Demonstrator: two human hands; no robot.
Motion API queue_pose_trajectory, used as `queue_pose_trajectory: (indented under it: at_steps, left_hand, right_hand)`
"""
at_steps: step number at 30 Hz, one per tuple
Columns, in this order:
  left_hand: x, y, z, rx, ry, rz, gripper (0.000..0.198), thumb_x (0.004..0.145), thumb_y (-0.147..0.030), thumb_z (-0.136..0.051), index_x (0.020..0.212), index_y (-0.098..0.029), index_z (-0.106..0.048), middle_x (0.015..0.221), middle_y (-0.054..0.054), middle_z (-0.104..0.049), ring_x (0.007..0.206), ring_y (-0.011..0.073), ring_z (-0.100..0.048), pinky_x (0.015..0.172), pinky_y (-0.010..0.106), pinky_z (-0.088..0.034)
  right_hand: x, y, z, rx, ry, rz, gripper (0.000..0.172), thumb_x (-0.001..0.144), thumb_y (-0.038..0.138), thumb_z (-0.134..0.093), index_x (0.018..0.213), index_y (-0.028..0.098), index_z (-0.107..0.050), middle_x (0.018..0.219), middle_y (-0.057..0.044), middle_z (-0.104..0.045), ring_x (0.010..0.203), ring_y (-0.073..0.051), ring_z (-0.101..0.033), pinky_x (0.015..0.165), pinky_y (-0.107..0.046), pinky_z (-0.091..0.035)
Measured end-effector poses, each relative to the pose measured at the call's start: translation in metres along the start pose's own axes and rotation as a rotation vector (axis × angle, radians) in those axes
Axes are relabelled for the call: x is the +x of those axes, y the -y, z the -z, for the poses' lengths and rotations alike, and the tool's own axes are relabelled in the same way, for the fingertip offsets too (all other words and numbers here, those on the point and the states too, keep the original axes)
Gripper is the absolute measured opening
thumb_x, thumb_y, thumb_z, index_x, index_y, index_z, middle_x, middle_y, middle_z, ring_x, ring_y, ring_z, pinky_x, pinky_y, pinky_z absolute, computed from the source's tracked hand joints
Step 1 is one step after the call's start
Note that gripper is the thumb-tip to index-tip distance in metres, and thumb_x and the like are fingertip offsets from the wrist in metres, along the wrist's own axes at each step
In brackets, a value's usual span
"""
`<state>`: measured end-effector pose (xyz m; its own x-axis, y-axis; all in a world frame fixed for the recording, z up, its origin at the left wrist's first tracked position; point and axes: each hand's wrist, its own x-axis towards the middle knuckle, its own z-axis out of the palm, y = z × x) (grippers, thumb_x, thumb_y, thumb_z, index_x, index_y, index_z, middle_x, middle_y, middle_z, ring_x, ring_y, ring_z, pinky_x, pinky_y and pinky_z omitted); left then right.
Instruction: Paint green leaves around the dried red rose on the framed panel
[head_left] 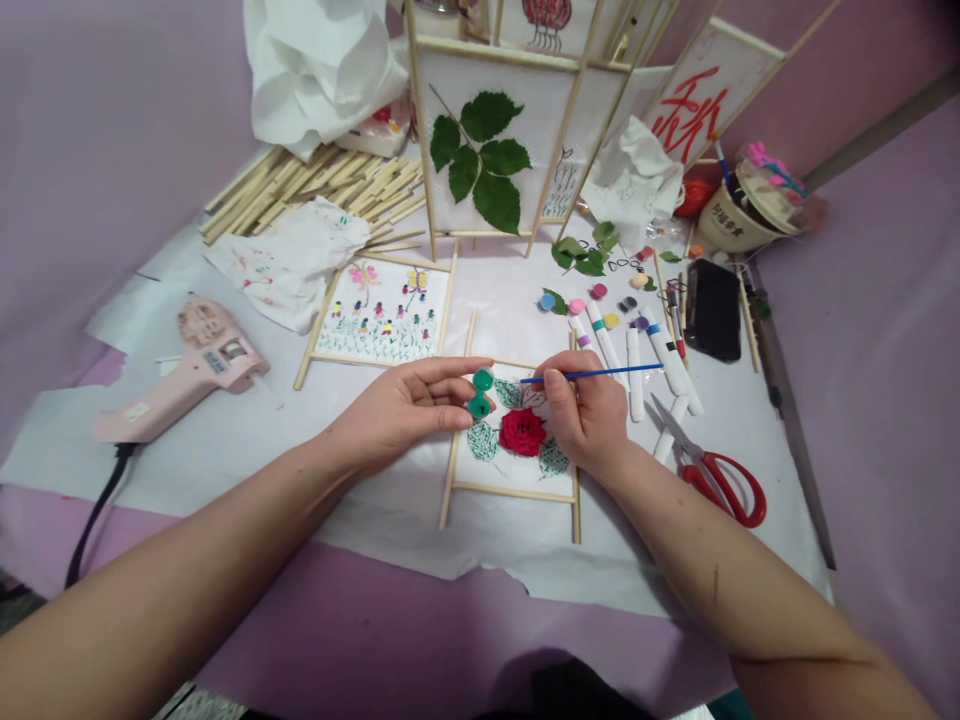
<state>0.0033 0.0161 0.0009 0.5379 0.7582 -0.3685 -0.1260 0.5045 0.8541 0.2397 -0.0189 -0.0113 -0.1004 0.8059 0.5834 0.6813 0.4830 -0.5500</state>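
Observation:
Between the thumb and fingers of my left hand is a small pot of green paint, its lid flipped up. My right hand grips a thin blue paintbrush, its tip pointing left, close to the pot and above the picture. Under both hands lies a wooden-stick frame with white paper. On the paper a red rose sits in the middle, with leaves around it outlined and filled with green marks. My right hand covers part of the upper right of the picture.
To the right are white markers, small paint pots, red-handled scissors and a black phone. On the left lie a pink glue gun, a framed butterfly painting and wooden sticks. A leaf panel stands behind.

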Motion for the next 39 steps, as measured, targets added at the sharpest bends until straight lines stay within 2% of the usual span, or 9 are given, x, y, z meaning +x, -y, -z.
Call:
queue_pose_trajectory:
  at_steps: [5,10,18,24,33,39]
  left_hand:
    - [-0.0003,-0.0001,-0.0006,-0.003,-0.013,-0.005,0.053,0.065,-0.020,-0.094,0.116,-0.029,-0.082,0.086,-0.001,-0.071,0.089,0.0164,-0.072,0.084,0.029,-0.056]
    - [-0.0010,-0.0015,-0.0015,0.018,-0.037,0.004,0.056,0.063,-0.020,-0.093,0.117,-0.027,-0.082,0.088,0.000,-0.070,0.089,0.0182,-0.071,0.083,0.032,-0.057]
    - [-0.0002,-0.0007,-0.0019,-0.019,-0.018,-0.002,0.052,0.063,-0.018,-0.093,0.113,-0.029,-0.083,0.086,-0.002,-0.069,0.086,0.0147,-0.070,0.080,0.027,-0.055]
    - [-0.0014,-0.0015,-0.0027,-0.016,-0.027,0.007,0.053,0.063,-0.018,-0.094,0.115,-0.028,-0.083,0.085,-0.001,-0.069,0.088,0.0163,-0.070,0.082,0.029,-0.055]
    - [-0.0001,-0.0010,-0.0019,-0.033,-0.006,-0.003,0.050,0.064,-0.016,-0.093,0.111,-0.033,-0.084,0.084,-0.003,-0.069,0.090,0.0140,-0.071,0.079,0.023,-0.055]
    - [-0.0004,-0.0007,-0.0026,-0.049,-0.008,-0.014,0.048,0.064,-0.016,-0.094,0.108,-0.033,-0.085,0.082,-0.002,-0.070,0.091,0.0151,-0.073,0.079,0.023,-0.056]
  right_hand:
    - [-0.0012,-0.0005,-0.0008,0.008,0.018,-0.019,0.015,0.103,0.030,-0.050,0.094,0.024,-0.061,0.082,-0.001,-0.071,0.067,-0.016,-0.067,0.062,-0.031,-0.053]
    - [-0.0023,-0.0011,-0.0005,0.025,-0.045,-0.023,0.015,0.103,0.028,-0.050,0.094,0.024,-0.061,0.081,-0.001,-0.070,0.066,-0.016,-0.066,0.062,-0.032,-0.053]
    - [-0.0021,-0.0025,-0.0011,0.005,-0.041,0.018,0.013,0.102,0.026,-0.050,0.094,0.024,-0.060,0.079,0.000,-0.069,0.065,-0.015,-0.065,0.059,-0.030,-0.049]
    - [-0.0013,-0.0011,-0.0010,0.004,-0.017,0.024,0.012,0.102,0.025,-0.051,0.094,0.023,-0.060,0.080,0.000,-0.069,0.064,-0.014,-0.064,0.058,-0.029,-0.048]
    - [-0.0019,-0.0015,-0.0007,-0.011,-0.030,0.017,0.014,0.103,0.026,-0.049,0.094,0.024,-0.060,0.081,-0.001,-0.069,0.066,-0.015,-0.064,0.059,-0.030,-0.048]
    - [-0.0016,-0.0011,-0.0006,-0.003,0.009,0.012,0.014,0.103,0.027,-0.049,0.094,0.024,-0.059,0.080,0.000,-0.070,0.064,-0.014,-0.063,0.058,-0.030,-0.049]
